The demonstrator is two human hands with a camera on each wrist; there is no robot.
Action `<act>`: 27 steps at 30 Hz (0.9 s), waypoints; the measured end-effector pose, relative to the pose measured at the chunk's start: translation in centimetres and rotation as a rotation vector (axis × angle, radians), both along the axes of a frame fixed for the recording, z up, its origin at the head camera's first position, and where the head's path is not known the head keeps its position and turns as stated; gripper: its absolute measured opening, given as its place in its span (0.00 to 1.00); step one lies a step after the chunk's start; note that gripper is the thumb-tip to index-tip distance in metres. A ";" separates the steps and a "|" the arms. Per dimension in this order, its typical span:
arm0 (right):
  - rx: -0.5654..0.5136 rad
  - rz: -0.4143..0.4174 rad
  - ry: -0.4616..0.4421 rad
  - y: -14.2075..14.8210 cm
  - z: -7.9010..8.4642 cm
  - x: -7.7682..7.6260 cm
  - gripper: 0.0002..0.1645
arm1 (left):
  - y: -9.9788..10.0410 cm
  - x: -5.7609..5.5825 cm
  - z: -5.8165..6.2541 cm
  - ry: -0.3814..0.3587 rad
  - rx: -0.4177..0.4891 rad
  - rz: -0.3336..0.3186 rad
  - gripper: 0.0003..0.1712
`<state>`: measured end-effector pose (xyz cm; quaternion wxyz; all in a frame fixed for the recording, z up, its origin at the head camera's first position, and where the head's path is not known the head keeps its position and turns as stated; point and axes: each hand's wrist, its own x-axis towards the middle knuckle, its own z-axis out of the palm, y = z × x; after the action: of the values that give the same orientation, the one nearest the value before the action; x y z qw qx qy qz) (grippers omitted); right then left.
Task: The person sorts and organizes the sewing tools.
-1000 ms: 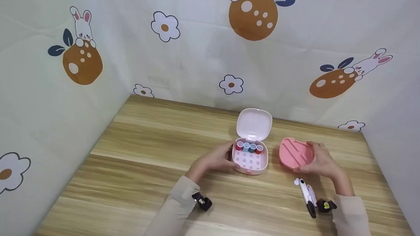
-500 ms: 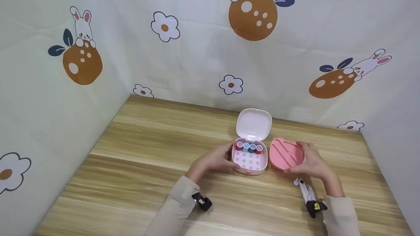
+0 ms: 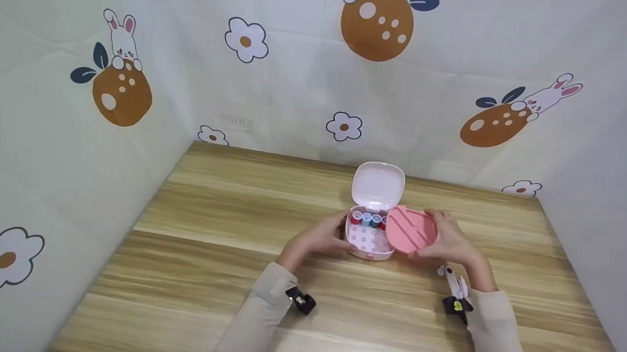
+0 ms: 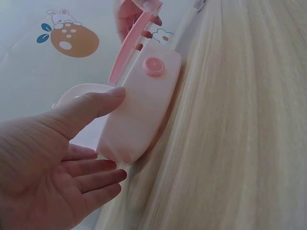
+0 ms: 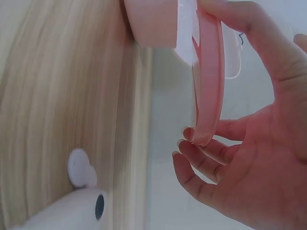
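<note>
A pale pink box [image 3: 371, 256] stands on the table with its hinged lid [image 3: 379, 184] raised at the back. Inside, several small red, light blue and teal cylinders [image 3: 366, 219] with white tops line the back row. My left hand [image 3: 321, 236] holds the box's left side, thumb on the front face and fingers beside the corner. A flat, rounded coral-pink tray [image 3: 410, 230] with diagonal ridges is gripped in my right hand [image 3: 448, 241], thumb on its near edge and fingers at its far edge. Slightly tilted, it overlaps the box's right side, hiding part of the interior.
A slim white object with a black end [image 3: 453, 282] lies on the wooden table [image 3: 228, 193] in front of the tray, partly hidden by the right wrist camera [image 3: 456, 305]. Patterned cloth walls [image 3: 285, 90] enclose the table's back and sides.
My right hand has moved left with the coral-pink tray, from beside the box to over its right edge. The left hand and the box stay in place.
</note>
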<state>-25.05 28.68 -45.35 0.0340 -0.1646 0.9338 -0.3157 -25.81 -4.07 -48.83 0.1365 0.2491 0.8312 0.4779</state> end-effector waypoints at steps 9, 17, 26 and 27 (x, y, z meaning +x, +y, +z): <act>-0.022 0.013 -0.008 -1.7 -0.4 -0.3 0.74 | 0.0 0.0 -0.1 0.011 0.034 -0.019 0.54; -0.019 0.046 0.001 -3.0 -0.6 -0.6 0.73 | -0.1 -0.1 -0.1 0.027 0.011 -0.018 0.55; -0.065 0.074 0.017 -4.5 -0.9 -0.8 0.69 | -0.2 0.1 0.0 0.016 0.010 -0.011 0.56; -0.065 0.073 0.015 -4.7 -0.9 -0.8 0.70 | -0.2 0.1 0.0 0.017 0.015 -0.012 0.56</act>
<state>-25.84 24.00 -46.27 0.0332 -0.2019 0.9168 -0.3430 -25.74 -4.23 -48.80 0.1304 0.2591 0.8273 0.4810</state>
